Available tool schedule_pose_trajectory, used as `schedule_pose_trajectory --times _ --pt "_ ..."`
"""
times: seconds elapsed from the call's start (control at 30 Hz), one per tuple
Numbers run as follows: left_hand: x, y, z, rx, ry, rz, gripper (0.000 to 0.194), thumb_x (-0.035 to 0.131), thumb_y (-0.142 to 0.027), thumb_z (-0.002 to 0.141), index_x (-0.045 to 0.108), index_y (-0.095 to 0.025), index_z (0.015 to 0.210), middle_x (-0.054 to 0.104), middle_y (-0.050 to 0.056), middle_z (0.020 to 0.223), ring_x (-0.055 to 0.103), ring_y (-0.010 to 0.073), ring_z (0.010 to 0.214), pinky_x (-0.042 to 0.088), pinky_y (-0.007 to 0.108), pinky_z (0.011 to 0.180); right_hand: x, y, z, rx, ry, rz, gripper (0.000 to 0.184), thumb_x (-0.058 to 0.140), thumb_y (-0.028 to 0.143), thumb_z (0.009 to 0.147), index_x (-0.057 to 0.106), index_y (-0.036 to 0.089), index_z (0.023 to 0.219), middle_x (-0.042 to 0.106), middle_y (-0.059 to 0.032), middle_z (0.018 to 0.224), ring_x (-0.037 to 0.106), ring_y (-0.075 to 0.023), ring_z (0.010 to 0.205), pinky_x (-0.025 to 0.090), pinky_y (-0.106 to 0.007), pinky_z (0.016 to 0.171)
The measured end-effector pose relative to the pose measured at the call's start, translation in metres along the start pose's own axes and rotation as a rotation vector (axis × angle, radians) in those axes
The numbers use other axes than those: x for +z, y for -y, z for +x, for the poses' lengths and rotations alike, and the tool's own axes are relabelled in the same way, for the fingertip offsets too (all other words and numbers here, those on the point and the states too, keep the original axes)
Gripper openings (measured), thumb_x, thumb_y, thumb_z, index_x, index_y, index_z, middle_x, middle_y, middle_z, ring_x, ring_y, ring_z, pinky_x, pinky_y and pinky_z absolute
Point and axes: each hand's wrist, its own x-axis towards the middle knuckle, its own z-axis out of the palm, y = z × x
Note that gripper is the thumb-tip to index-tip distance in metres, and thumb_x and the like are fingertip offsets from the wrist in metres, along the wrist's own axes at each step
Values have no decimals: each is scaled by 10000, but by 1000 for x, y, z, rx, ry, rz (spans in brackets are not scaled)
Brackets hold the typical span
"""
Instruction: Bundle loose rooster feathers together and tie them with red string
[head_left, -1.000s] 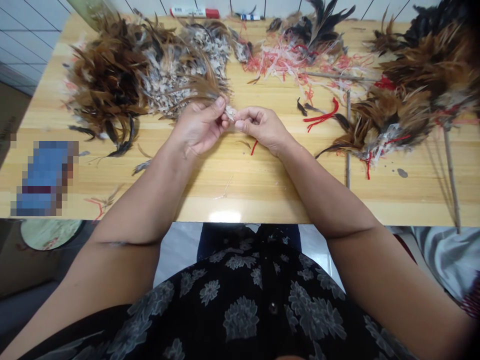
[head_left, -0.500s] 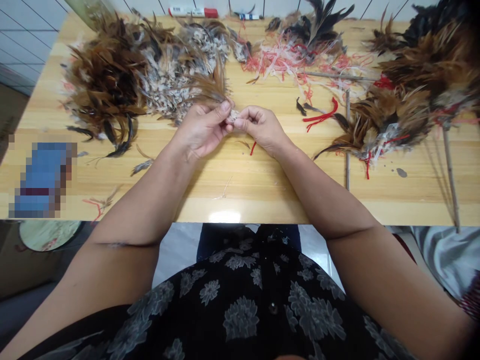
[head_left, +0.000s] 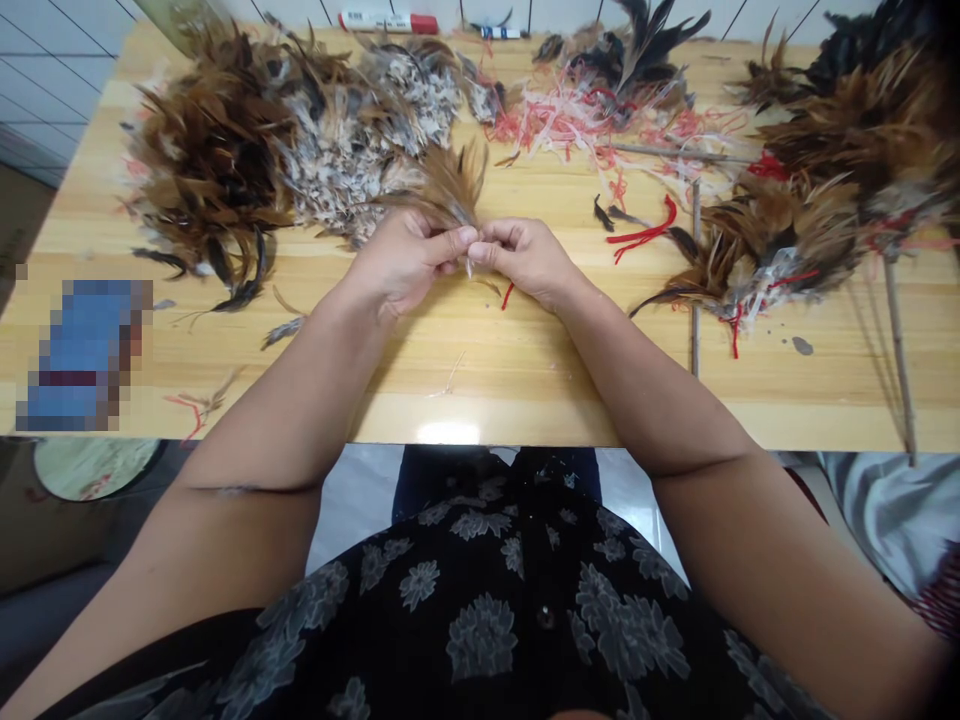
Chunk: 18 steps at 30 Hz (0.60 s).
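Between my two hands is a small bunch of brown feathers point(head_left: 457, 190), its tips fanned out away from me. My left hand point(head_left: 412, 250) is closed around its lower part, thumb on top. Thumb and fingers of my right hand point(head_left: 525, 255) pinch at the bunch's base, right against the left fingertips. A pale end pokes out below the fingers. Behind my left hand lies a big heap of brown and grey-white feathers point(head_left: 217, 150). A short red strip point(head_left: 508, 296) lies on the table just under my right hand.
Pink and white strips point(head_left: 555, 118) lie tangled at the back. On the right are tied feather bundles point(head_left: 780, 230) and thin sticks point(head_left: 695, 280), one reaching past the table's front edge. Red ties point(head_left: 645, 230) lie nearer the middle. Markers point(head_left: 390, 22) rest along the wall; a blurred-out blue item point(head_left: 86, 350) is at left.
The feather bunch has turned more upright, its tips swinging right. My left hand has rolled over, so its fingers now sit beneath the thumb. My right hand stays in nearly the same place.
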Motion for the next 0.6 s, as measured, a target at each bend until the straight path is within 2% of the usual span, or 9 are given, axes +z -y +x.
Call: schedule_pose_trajectory --times 0.1,0.23,0.37,0.5,0.6 --pt "0 4 1 16 44 6 544 1252 -397 929 791 -186 732 719 11 707 590 121 629 471 258 596 0 -1 1 70 11 46 660 1014 809 932 713 227 851 746 4 834 711 -172 904 607 -294 841" --pt "-1 11 3 16 35 -52 513 1276 -389 878 798 -209 830 751 16 791 711 165 706 537 261 625 2 3 1 101 0 147 602 1061 699 926 695 227 848 787 -6 864 732 -170 931 641 -300 911" --pt "-2 14 4 58 -6 -79 526 1258 -389 906 755 -236 905 737 -4 813 787 192 756 583 255 645 4 11 -1 103 -92 217 617 1009 714 1001 663 222 864 792 -14 901 764 -169 999 667 -293 985" --pt "2 12 1 64 18 24 543 1254 -400 920 739 -235 878 677 -17 730 708 171 663 568 255 615 2 17 -1 142 -209 214 658 1004 744 1000 623 226 865 759 7 901 756 -157 1012 665 -270 961" --pt "11 9 -4 53 -2 115 507 1217 -277 961 732 -219 826 650 -23 682 646 149 611 521 250 593 1 19 -1 158 -228 213 646 941 769 1048 641 220 886 738 18 876 755 -151 997 671 -277 970"
